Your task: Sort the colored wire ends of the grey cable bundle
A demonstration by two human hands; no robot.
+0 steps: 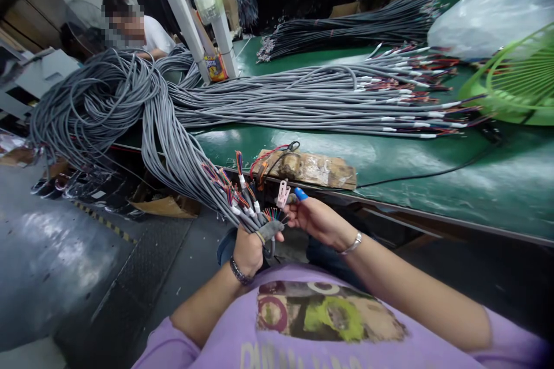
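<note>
My left hand (251, 248), with a grey covering on its thumb, is closed around a grey cable whose thin coloured wires (272, 214) fan out above the thumb. Several other grey cables (190, 167) run down from the bench to this hand, their white-taped ends (244, 199) showing bundled coloured wires. Just right of the fanned wires is my right hand (314, 219), wearing a blue finger cover (300, 194). Its fingers are closed on a small pale pink clip (283, 194), close to the wire tips. Whether the clip touches the wires is too small to tell.
On the green bench (433, 167), a wooden block (320, 170) with a metal fixture lies at the front edge. Long grey cables (303, 98) stretch behind it, beside a green fan (515, 81). Black cables (346, 29) lie farther back. Another person (156, 34) sits at the far left.
</note>
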